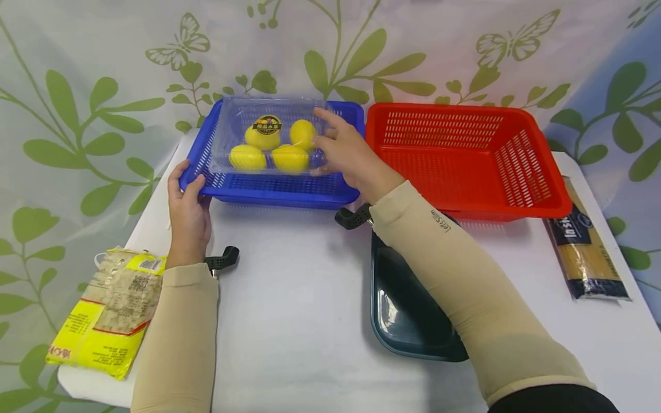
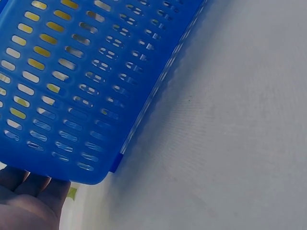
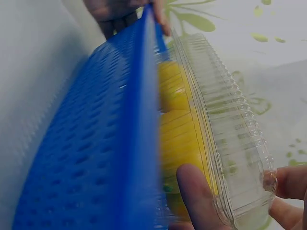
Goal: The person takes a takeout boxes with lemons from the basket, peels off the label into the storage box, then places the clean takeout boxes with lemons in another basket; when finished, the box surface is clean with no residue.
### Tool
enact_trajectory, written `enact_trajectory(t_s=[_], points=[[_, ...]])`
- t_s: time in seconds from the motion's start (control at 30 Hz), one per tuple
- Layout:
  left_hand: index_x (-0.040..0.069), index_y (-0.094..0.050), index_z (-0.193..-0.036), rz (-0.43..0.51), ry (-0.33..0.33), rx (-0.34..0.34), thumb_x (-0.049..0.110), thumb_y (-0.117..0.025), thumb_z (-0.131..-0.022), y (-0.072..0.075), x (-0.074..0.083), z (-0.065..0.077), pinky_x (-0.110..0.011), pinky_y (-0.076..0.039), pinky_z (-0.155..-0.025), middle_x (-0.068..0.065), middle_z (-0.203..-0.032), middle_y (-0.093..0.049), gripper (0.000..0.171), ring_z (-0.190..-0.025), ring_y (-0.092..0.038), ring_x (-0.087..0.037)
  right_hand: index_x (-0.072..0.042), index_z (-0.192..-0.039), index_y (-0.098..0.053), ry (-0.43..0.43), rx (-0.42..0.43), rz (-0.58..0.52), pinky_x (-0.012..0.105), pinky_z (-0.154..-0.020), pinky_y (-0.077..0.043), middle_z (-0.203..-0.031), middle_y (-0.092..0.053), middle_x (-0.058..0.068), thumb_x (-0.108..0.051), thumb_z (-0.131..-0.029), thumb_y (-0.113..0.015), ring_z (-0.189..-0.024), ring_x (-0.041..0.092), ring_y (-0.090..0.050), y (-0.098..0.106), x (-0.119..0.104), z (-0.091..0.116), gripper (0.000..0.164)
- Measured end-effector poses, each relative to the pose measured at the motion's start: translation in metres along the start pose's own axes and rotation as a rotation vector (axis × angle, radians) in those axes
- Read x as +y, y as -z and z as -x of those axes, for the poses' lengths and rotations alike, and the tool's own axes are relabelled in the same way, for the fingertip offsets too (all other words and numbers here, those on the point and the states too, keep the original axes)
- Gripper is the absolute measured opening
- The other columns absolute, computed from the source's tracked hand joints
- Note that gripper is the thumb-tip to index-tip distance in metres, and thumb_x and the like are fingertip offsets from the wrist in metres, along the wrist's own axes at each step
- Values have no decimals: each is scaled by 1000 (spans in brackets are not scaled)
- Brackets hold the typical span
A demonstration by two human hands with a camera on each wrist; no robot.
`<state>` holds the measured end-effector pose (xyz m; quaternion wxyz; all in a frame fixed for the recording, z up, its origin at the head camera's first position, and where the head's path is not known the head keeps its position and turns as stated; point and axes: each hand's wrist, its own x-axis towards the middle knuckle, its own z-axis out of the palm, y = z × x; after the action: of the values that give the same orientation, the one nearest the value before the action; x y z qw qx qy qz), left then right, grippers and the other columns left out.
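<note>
My left hand (image 1: 188, 215) grips the left end of a blue slotted plastic basket (image 1: 281, 198), with its fingers around the rim. From below, the left wrist view shows fingers (image 2: 52, 191) at the end of the basket (image 2: 79, 165), with yellow showing through the slots. My right hand (image 1: 348, 149) holds the right end of a clear plastic clamshell box (image 1: 227, 129). In it lie several yellow lemons (image 1: 291, 159), and a round dark label (image 1: 267, 124) is on its lid. The right wrist view has the thumb (image 3: 196, 191) on one side of the box (image 3: 228, 124) and fingers on the other.
Right of the blue basket stands a red slotted basket (image 1: 439, 166). A dark green tray (image 1: 408, 310) lies partly beneath my right forearm. A yellow printed bag (image 1: 111, 315) is at the left edge of the white table (image 1: 289, 321), a pasta packet (image 1: 588, 252) at the right.
</note>
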<state>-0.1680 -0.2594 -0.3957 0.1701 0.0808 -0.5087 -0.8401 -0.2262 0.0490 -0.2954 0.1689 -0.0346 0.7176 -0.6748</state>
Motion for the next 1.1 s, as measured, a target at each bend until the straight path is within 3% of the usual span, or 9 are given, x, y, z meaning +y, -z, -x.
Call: enact_trajectory(t_s=[0.27,0.43,0.63,1.1], points=[[18,-49,-149,22,-1,11,7,-57,-108,3,-1,1,-40,-39,-115,-10,-155,-41,43,-137,-47,-31,-41,-162,-39,-13,-9,7,40,-89,-59,-162,-39,10,-17,-108,-61,-132,33,-54,10,-16,26,63],[17,-49,-148,29,-12,4,6,-57,-108,2,-1,0,-40,-40,-114,-11,-154,-43,42,-131,-52,-27,-44,-161,-39,-11,9,35,41,-91,-58,-160,-40,7,-20,-108,-62,-131,30,-54,18,-20,44,62],[17,-50,-148,27,-15,5,6,-57,-108,0,-2,-1,-36,-44,-109,-11,-153,-42,42,-129,-53,-25,-48,-159,-41,-7,22,90,41,-92,-58,-162,-39,3,-23,-108,-63,-134,22,-52,25,-20,64,62],[16,-48,-149,60,-31,-31,5,-58,-107,3,-3,-3,-30,-53,-97,-15,-153,-39,45,-129,-52,-27,-48,-159,-41,29,-12,150,49,-100,-54,-162,-39,4,-23,-106,-65,-136,22,-51,27,-13,99,63]])
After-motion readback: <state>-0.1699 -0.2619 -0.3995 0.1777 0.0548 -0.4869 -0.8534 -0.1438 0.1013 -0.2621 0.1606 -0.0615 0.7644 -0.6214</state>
